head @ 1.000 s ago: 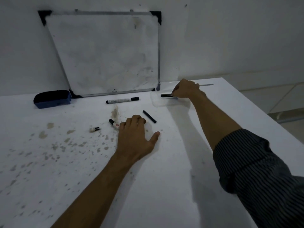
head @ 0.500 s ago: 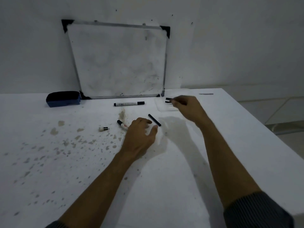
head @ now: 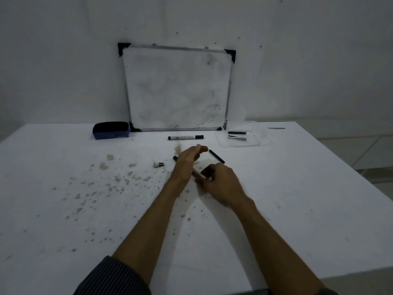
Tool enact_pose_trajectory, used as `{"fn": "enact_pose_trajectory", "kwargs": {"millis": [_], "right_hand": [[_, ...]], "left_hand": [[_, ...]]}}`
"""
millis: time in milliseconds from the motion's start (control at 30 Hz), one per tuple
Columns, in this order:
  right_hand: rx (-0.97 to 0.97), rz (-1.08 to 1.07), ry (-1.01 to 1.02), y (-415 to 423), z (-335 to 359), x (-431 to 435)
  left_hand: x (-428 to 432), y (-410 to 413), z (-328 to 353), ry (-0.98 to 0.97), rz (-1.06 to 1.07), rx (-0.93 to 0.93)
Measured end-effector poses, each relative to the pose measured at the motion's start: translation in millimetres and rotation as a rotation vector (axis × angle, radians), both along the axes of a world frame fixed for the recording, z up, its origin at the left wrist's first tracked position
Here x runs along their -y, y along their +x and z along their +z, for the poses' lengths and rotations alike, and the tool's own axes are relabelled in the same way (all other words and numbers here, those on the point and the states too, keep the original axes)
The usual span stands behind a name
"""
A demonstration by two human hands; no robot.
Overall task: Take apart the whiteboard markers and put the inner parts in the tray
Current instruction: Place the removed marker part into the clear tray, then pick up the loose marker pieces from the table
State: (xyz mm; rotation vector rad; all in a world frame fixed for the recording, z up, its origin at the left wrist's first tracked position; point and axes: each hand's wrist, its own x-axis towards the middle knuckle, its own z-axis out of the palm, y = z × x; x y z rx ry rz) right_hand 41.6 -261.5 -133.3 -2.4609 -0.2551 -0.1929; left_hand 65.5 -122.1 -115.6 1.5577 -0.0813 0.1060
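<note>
My left hand (head: 188, 161) and my right hand (head: 222, 180) meet at mid-table on one opened marker (head: 198, 174). Its black end (head: 175, 158) sticks out behind my left hand, whose fingers are stretched forward. My right hand's fingers curl around the marker's near end. The clear tray (head: 263, 138) sits at the back right with two black inner parts (head: 237, 135) in it. A whole capped marker (head: 185, 137) lies in front of the whiteboard. A black stick-like part (head: 216, 156) lies just beyond my hands, and a small white-and-black piece (head: 158, 164) lies to their left.
A framed whiteboard (head: 176, 88) leans against the wall at the back, with a blue eraser (head: 111, 130) to its left. The white table (head: 297, 199) is speckled with stains on the left and ends at right and near edges.
My right hand left the tray and came back to mid-table, leaving a second black part in the tray. My left hand lifted the marker, and both hands now meet on it.
</note>
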Motion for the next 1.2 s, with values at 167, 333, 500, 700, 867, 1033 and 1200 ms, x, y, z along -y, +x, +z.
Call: {"fn": "enact_pose_trajectory", "kwargs": {"millis": [167, 333, 500, 700, 867, 1033, 1200], "right_hand": [[-0.045, 0.001, 0.234, 4.7, 13.1, 10.3], [-0.150, 0.180, 0.417, 16.9, 44.2, 12.4], [-0.205, 0.253, 0.489, 28.7, 49.6, -4.2], [-0.105, 0.125, 0.601, 34.2, 18.1, 9.8], [0.139, -0.249, 0.344, 46.7, -5.7, 28.4], [0.081, -0.342, 0.177, 52.7, -7.2, 29.0], [0.066, -0.337, 0.053, 53.3, -8.0, 26.8]], "left_hand": [[-22.2, -10.3, -5.4, 0.503, -0.064, 0.187], [-54.4, -23.5, -6.4, 0.693, -0.078, 0.330], [-62.2, -27.3, 2.6, 0.412, -0.034, 0.199], [-58.3, -32.0, -27.6, 0.212, -0.073, 0.100], [-59.7, -24.1, -36.1, 0.198, -0.084, 0.043], [-61.3, -21.9, -40.1, 0.166, -0.079, 0.036], [-62.0, -21.1, -37.3, 0.115, -0.055, 0.019]]}}
